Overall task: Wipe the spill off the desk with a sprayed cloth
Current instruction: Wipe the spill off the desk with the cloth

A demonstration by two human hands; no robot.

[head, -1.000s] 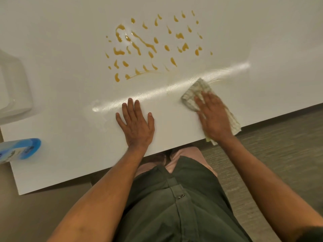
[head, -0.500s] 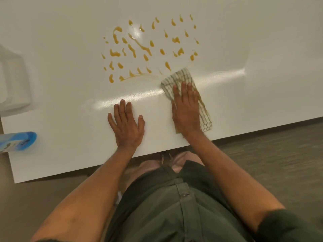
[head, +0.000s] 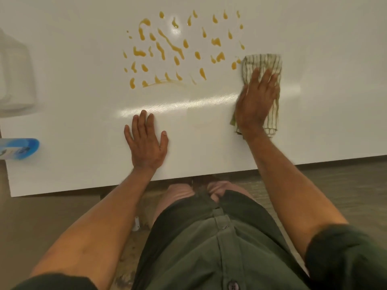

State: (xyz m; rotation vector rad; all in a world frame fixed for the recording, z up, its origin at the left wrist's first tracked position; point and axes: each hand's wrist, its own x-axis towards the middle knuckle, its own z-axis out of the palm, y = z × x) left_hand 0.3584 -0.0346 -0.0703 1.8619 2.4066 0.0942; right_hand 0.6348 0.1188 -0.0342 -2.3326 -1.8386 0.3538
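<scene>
An amber spill [head: 180, 49] of many drops and streaks spreads over the far middle of the white desk [head: 83, 114]. A folded cloth with green checks [head: 261, 63] lies flat at the spill's right edge, touching the nearest drops. My right hand [head: 254, 101] presses on the cloth with straight, spread fingers. My left hand [head: 146, 143] rests flat on the bare desk nearer the front edge, fingers straight, holding nothing.
A blue and white spray bottle [head: 16, 148] lies at the desk's left edge. A translucent white container [head: 12, 76] stands at the far left. The desk's front edge runs just past my wrists, with floor beyond it.
My right hand slid the cloth left to the middle of the desk, then right and farther away, up to the spill's right edge. My left hand stayed flat in place.
</scene>
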